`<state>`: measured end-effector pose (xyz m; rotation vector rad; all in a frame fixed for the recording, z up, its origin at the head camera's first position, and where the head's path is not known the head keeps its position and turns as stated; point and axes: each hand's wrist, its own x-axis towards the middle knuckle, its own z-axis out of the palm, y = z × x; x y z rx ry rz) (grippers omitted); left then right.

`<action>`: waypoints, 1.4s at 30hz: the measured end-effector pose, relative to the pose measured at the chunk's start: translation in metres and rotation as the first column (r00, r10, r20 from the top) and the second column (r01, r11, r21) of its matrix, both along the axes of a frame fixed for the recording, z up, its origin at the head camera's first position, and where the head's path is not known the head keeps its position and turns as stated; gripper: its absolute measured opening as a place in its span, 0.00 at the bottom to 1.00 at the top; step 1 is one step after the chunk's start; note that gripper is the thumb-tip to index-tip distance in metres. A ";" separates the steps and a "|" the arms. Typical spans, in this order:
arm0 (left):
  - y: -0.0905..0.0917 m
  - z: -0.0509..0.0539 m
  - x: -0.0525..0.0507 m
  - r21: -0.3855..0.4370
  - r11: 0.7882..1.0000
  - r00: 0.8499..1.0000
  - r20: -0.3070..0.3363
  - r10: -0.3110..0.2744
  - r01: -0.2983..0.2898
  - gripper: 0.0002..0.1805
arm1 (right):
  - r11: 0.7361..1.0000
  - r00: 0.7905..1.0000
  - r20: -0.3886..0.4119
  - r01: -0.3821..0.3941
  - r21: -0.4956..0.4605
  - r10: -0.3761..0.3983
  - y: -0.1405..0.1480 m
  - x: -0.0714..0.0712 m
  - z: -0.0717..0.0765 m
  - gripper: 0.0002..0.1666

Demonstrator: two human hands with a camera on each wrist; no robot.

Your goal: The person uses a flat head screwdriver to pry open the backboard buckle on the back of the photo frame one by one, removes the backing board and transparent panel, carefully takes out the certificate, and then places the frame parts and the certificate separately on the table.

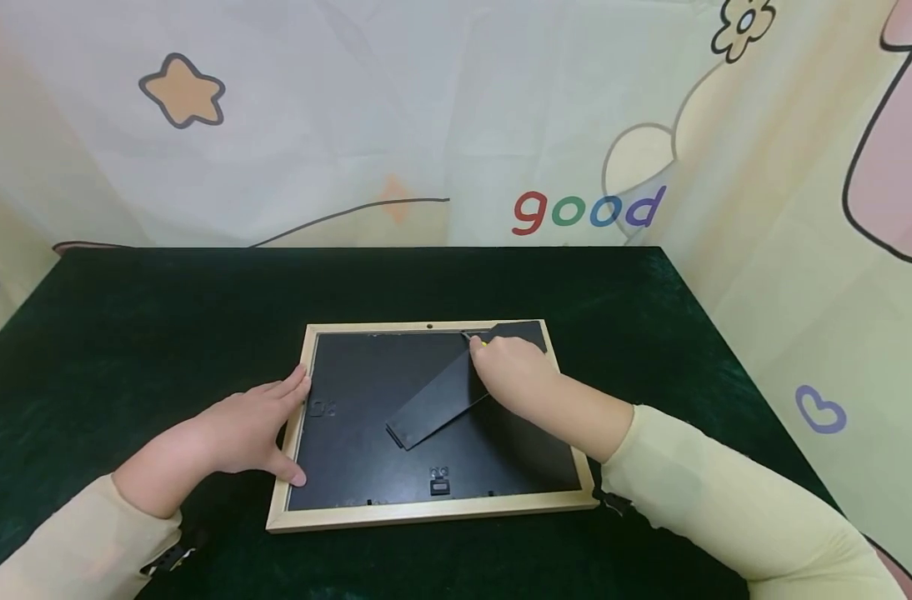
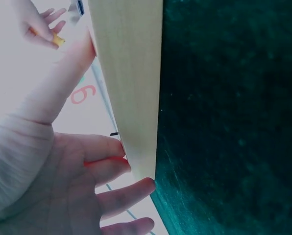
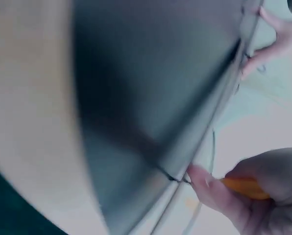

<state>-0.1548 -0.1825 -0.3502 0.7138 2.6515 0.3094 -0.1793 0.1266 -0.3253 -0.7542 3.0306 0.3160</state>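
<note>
Black-backed frame (image 1: 456, 450) 8 o'clock off right grip (image 1: 516, 367), clamped on yellow-handled tool (image 3: 246, 187) | 3 o'clock off left grip (image 1: 249, 425), fingers apart, touching edge | green surface (image 1: 201, 292) | printed backdrop (image 1: 351, 125) 12 o'clock

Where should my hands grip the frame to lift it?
Probably the wooden border at both short sides, coming from left and right: the frame lies back up, its border surrounding the black backing. The left hand touches one side; the right hand holds a tool.

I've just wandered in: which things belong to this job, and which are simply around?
Likely in the job:
wooden frame
black backing
black stand
yellow-handled tool in the right hand
left hand at the frame's edge

Just around:
green table cover
printed backdrop
</note>
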 end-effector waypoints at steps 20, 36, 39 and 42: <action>-0.005 0.001 0.000 0.038 0.999 1.000 0.025 0.014 -0.015 0.66 | 0.932 0.985 0.172 0.086 -0.353 -0.026 0.004 -0.063 0.028 0.35; -0.006 0.001 -0.005 0.059 0.998 0.996 0.093 0.013 -0.019 0.67 | 0.939 0.979 0.195 0.118 -0.323 -0.057 -0.019 -0.099 0.041 0.35; -0.005 0.001 -0.004 0.066 0.998 0.996 0.090 0.014 -0.020 0.67 | 0.938 0.974 0.214 0.144 -0.316 -0.078 -0.020 -0.107 0.042 0.35; -0.005 0.000 -0.003 0.070 0.997 0.996 0.091 0.019 -0.025 0.67 | 0.936 0.969 0.228 0.164 -0.310 -0.094 -0.021 -0.113 0.043 0.35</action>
